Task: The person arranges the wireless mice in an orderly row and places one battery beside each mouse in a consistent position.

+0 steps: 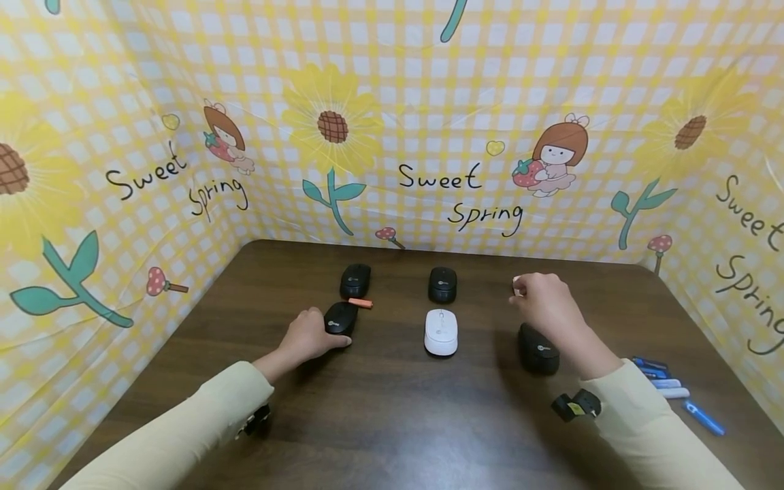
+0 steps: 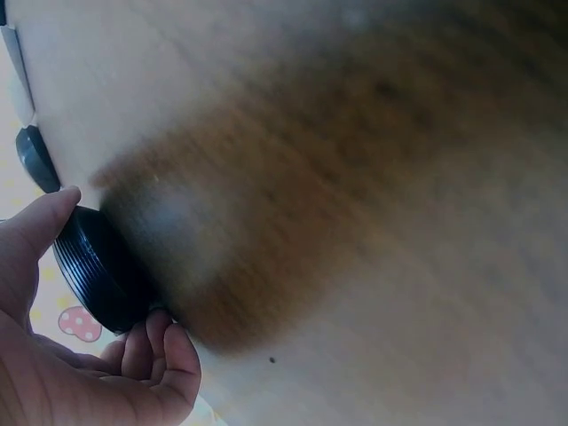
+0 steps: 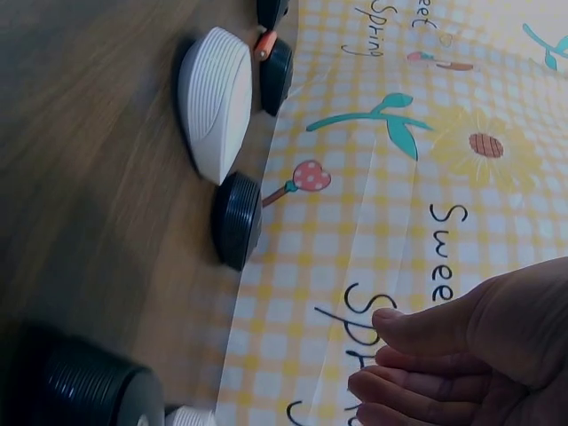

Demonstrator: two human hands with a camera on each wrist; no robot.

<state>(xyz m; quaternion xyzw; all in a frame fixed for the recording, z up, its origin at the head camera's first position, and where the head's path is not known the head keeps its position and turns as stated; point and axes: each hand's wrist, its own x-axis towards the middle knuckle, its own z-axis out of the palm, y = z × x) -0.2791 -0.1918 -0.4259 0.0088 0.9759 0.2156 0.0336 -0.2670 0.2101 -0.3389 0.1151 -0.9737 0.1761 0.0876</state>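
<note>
My left hand (image 1: pixel 306 335) grips a black computer mouse (image 1: pixel 341 318) by its sides, with the thumb on one side and curled fingers on the other in the left wrist view. Just behind it lie a small orange stick (image 1: pixel 361 303) and another black mouse (image 1: pixel 356 280). My right hand (image 1: pixel 546 299) is over the right side of the table. Its thumb and loosely bent fingers have nothing between them in the right wrist view. Nearest to it are a black mouse (image 1: pixel 539 349) and a white mouse (image 3: pixel 190 416), mostly hidden behind the hand in the head view.
In the middle of the brown table (image 1: pixel 380 422), a white mouse (image 1: pixel 441 332) sits in front of a black one (image 1: pixel 443 284). Several blue and white pens (image 1: pixel 670 384) lie at the right edge. A yellow checked cloth (image 1: pixel 392 116) surrounds the table's back and sides.
</note>
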